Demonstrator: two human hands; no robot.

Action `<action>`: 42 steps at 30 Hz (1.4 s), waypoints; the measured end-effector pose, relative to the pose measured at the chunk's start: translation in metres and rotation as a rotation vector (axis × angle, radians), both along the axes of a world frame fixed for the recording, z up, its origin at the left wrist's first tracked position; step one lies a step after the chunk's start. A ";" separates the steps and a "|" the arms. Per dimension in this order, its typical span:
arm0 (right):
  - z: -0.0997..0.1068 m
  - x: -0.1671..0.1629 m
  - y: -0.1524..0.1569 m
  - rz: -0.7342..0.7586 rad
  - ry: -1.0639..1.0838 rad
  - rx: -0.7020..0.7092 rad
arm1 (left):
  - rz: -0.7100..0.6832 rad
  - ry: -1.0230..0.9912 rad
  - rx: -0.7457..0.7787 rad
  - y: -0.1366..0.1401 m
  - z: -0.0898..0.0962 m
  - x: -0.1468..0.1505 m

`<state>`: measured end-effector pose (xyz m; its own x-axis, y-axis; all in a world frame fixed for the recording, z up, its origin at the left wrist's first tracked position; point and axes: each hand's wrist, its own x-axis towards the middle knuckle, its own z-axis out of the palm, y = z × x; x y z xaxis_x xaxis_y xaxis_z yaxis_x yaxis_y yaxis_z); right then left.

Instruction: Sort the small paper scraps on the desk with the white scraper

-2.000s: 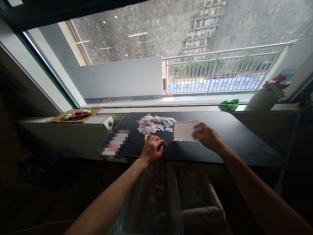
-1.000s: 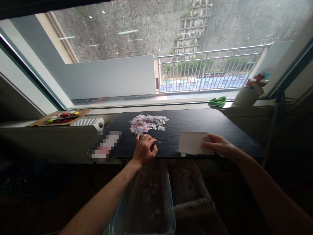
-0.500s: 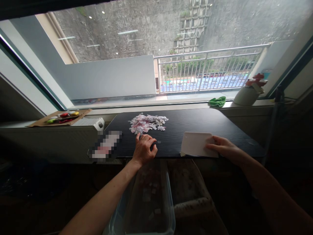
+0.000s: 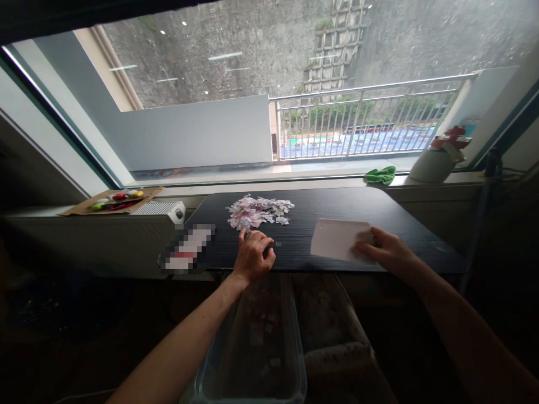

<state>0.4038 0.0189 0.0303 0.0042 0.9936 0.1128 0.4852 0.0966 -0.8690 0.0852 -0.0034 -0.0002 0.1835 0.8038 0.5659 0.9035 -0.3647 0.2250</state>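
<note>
My right hand (image 4: pixel 389 249) grips the right end of a white plastic scraper (image 4: pixel 334 238), a flat sheet with rounded corners and a small hole. The scraper is over the front right of the black table (image 4: pixel 328 205). A loose heap of torn paper scraps (image 4: pixel 256 212), white with pinkish marks, lies toward the back left of the table. Just in front of the heap is my left hand (image 4: pixel 255 255), its fingers bent and the thumb apart from the index finger. Nothing shows between them. One small scrap (image 4: pixel 278 244) lies right of that hand.
Below the table edge stands a clear plastic bin (image 4: pixel 301 359) with some scraps inside. A blurred-out item (image 4: pixel 188 249) is at the table's left edge. A green cloth (image 4: pixel 380 175) and a pale container (image 4: pixel 433 164) sit on the sill. A radiator (image 4: pixel 126 238) stands left.
The scraper has lifted and tilted slightly, and the paper scrap at its lower left corner is gone from there. The left hand keeps its pose by the heap. The view has shifted slightly.
</note>
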 end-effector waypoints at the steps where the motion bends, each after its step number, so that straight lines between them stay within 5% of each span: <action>1: -0.003 -0.009 0.008 -0.026 0.008 -0.004 | 0.010 -0.020 -0.007 0.000 0.000 0.000; 7: -0.014 -0.070 0.044 -0.064 -0.002 -0.029 | 0.075 -0.138 -0.072 0.003 0.007 -0.003; 14: -0.015 -0.102 0.027 0.137 0.052 -0.118 | 0.147 -0.039 -0.133 0.005 0.015 -0.036; 23: -0.014 -0.103 0.016 0.299 0.207 -0.233 | 0.203 -0.032 -0.130 0.005 -0.001 -0.052; 42: -0.004 -0.087 0.008 0.313 0.240 -0.280 | 0.197 -0.001 0.009 0.001 -0.003 -0.051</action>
<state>0.3167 0.0273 0.0262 -0.3068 0.9433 -0.1267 0.2523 -0.0478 -0.9665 0.0341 -0.0021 -0.0028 0.0227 0.8188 0.5737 0.9573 -0.1832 0.2237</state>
